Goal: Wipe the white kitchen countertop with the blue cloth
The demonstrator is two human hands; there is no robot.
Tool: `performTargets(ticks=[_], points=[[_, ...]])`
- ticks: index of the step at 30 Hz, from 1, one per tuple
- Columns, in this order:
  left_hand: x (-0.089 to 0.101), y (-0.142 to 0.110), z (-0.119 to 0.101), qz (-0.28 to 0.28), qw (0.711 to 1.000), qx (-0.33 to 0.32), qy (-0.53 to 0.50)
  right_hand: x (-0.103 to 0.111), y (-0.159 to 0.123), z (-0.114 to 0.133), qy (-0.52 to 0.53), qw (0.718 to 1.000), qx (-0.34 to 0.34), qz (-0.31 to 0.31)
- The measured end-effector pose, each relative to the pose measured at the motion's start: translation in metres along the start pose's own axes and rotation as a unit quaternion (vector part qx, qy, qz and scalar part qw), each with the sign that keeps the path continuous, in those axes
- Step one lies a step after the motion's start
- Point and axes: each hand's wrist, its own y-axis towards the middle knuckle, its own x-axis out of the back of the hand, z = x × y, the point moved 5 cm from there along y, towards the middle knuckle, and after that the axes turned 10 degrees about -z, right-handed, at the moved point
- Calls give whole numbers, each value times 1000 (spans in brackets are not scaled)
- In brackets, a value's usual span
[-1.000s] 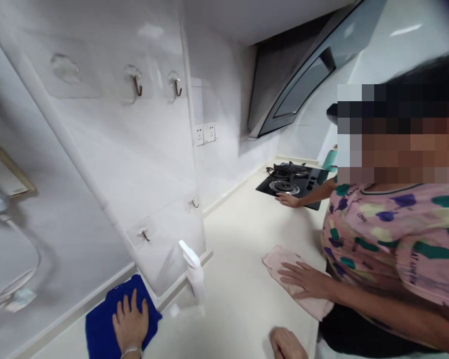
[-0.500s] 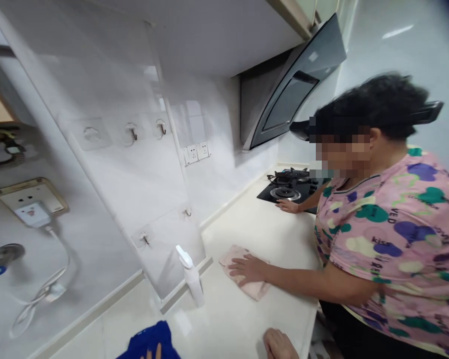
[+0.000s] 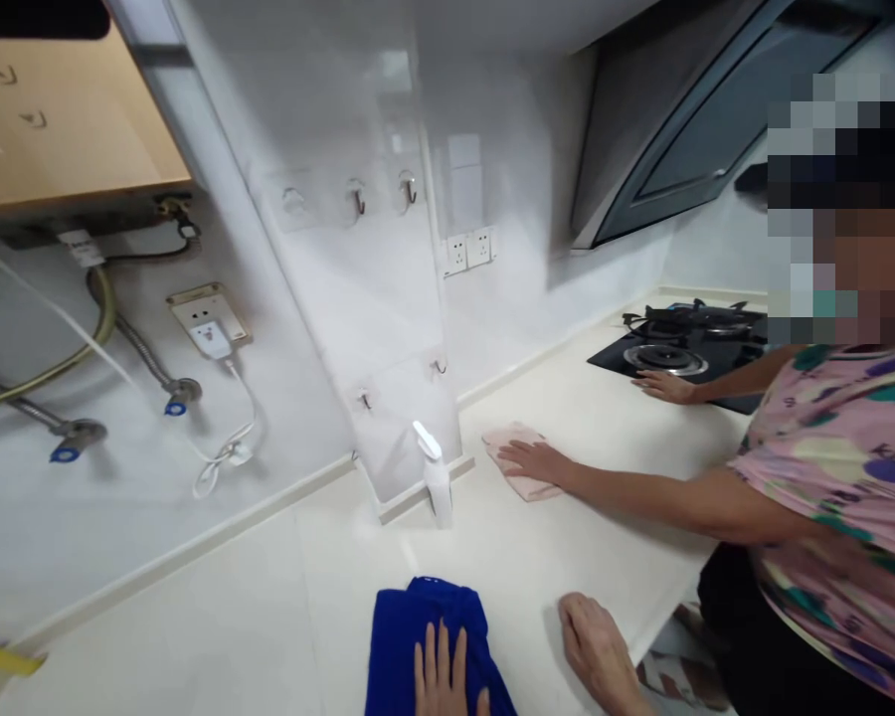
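Note:
My left hand (image 3: 442, 671) lies flat, fingers stretched out, on top of a folded blue cloth (image 3: 399, 636) on the pale counter (image 3: 268, 587). At the bottom right of centre, my right hand (image 3: 595, 641) rests on the counter near its front edge. Its fingers are curled into a loose fist, with nothing seen in it. Beyond the blue cloth, a white spray bottle (image 3: 438, 487) stands upright against the corner of the wall.
On the right, a co-worker's hand (image 3: 533, 462) presses flat on a pink cloth (image 3: 526, 484); the other hand (image 3: 667, 386) rests beside the black gas stove (image 3: 671, 348). Wall hooks, sockets and a plugged-in cable (image 3: 250, 398) are on the left. A range hood (image 3: 716, 129) overhangs the stove.
My view has swung to the left and down, so more of the blue cloth and my left hand shows. The co-worker's hand stays on the pink cloth.

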Motion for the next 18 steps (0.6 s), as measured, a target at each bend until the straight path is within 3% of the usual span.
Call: performTargets(ticks=[6, 9, 13, 18], points=[[26, -13, 27, 68, 993, -90, 24, 1, -3, -4, 4, 1000, 12, 18], [40, -22, 55, 88, 992, -73, 59, 1, -4, -6, 9, 1000, 14, 24], [68, -42, 114, 106, 989, 34, 97, 5, -4, -7, 18, 999, 16, 29], [135, -85, 198, 129, 949, 251, 141, 14, -3, -11, 52, 997, 13, 52]])
